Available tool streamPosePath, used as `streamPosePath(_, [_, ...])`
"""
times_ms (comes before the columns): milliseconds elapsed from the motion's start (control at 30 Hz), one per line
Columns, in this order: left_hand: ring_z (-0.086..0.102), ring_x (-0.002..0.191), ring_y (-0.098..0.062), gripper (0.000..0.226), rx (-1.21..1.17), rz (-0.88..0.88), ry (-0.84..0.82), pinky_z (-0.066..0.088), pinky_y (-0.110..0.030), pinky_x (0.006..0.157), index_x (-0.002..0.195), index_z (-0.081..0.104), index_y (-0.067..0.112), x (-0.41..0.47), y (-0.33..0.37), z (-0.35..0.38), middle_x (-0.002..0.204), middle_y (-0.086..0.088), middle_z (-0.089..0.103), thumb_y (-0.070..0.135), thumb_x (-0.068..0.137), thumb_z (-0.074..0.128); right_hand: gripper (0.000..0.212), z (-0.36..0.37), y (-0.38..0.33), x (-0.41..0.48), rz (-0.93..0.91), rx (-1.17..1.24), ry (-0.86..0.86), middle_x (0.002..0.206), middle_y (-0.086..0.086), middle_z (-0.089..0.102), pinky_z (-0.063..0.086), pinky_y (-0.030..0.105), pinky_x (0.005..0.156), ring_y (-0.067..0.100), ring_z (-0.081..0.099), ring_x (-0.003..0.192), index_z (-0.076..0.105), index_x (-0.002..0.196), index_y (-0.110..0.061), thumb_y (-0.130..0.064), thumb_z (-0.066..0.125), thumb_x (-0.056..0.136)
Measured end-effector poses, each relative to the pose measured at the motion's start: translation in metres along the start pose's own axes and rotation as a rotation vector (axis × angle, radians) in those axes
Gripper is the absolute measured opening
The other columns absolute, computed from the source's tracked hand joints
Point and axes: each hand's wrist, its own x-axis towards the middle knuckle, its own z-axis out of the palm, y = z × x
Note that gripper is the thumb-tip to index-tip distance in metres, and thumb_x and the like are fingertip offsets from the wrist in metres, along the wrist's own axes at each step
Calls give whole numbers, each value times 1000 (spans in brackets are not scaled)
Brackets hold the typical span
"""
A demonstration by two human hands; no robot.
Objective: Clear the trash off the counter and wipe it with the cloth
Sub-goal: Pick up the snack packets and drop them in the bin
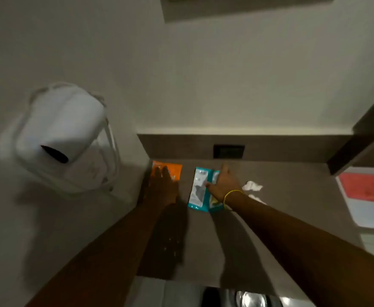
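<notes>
An orange wrapper [175, 169] lies at the back left corner of the brown counter [292, 196]. My left hand [162, 185] lies flat over it, fingers spread. A teal and white packet [198, 189] lies in the middle, with a second teal packet [215, 203] beside it. My right hand [223, 181], with a yellow band on the wrist, rests on these packets, thumb against the first; whether it grips them is unclear. Crumpled white tissue [252, 186] lies just right of that hand. No cloth is visible.
A white hanging bag [66, 138] is on the wall at left. A dark socket plate [228, 151] sits in the backsplash. A red and white paper [368, 196] lies at right under a dark cabinet [368, 138]. A shiny object [248, 299] is at the bottom edge.
</notes>
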Motion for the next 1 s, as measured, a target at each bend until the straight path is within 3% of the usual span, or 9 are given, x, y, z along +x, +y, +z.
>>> streamPosePath(100, [27,158,-38,88,-26,-182,-63,27,-53,128,168,15,17,24,-28,31,174,-16,21,36,100,67,102,46,24,27,180,-24,39,155,18,38,44,48,109,38,46,137,19,155,-7,-46,78,81])
streamPosePath(233, [41,149,-42,114,-93,-276,-46,39,-57,121,167,12,28,52,-57,62,165,-15,34,38,82,87,116,84,35,51,228,-75,100,154,15,34,46,48,108,36,45,136,12,158,-11,-48,84,75])
streamPosePath(333, [41,147,-45,128,-79,-348,-108,42,-60,118,166,5,33,66,-64,72,164,-17,32,40,73,93,119,95,36,65,269,-88,103,149,13,37,49,49,106,35,45,135,14,157,-17,-38,91,68])
streamPosePath(467, [41,147,-45,140,-206,-456,-143,41,-62,119,165,-2,36,75,-62,80,165,-18,31,32,68,99,108,97,39,74,334,108,151,140,11,44,58,49,94,35,57,125,25,147,-23,-17,95,65])
streamPosePath(533, [41,149,-44,145,-336,-519,-119,40,-63,120,165,0,33,78,-61,79,167,-16,33,24,62,102,89,95,43,75,354,221,165,132,12,56,60,47,87,34,64,116,36,138,-20,-9,91,69])
streamPosePath(600, [42,149,-42,136,-509,-620,-86,38,-59,122,165,11,22,76,-55,74,166,-16,36,16,64,101,61,92,50,75,358,279,157,120,9,69,60,41,77,32,71,104,50,121,-18,-11,86,73])
streamPosePath(733, [56,136,-38,74,-943,-712,-78,48,-51,109,152,50,12,54,-41,65,151,-16,56,27,88,84,26,76,69,69,380,483,114,111,11,77,63,41,76,29,75,90,72,109,-10,-16,74,84])
streamPosePath(900, [74,117,-34,51,-1305,-480,-251,55,-60,106,136,67,14,11,2,42,130,-15,76,29,90,81,20,38,97,36,351,696,53,110,12,78,64,47,81,26,77,86,73,103,-17,-7,69,87])
streamPosePath(1000, [81,99,-28,34,-1353,-379,-432,67,-48,80,128,68,16,-27,48,30,113,-11,83,22,96,75,28,1,116,7,307,737,13,112,13,76,63,46,83,28,76,90,70,115,-11,-2,69,89])
